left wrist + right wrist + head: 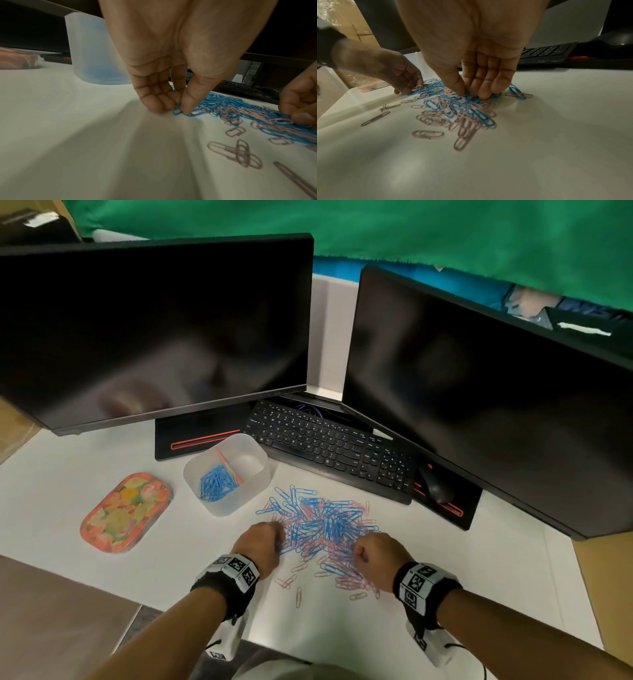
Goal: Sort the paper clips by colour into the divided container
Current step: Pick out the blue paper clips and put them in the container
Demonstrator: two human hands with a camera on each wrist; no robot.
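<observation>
Both hands: left hand [164,75] pinching blue clip [178,111]; right hand [471,60] pinching blue clips in blue-pink pile [325,525].

No legible text anywhere.

Black wristbands [224,587] carry white square-coded marker blocks [416,580].

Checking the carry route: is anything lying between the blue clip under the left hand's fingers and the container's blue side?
Nothing visible. The left hand pinches a blue clip at the pile's left edge. Bare white desk runs from there to the container, whose blue-clip compartment is open-topped.
</observation>
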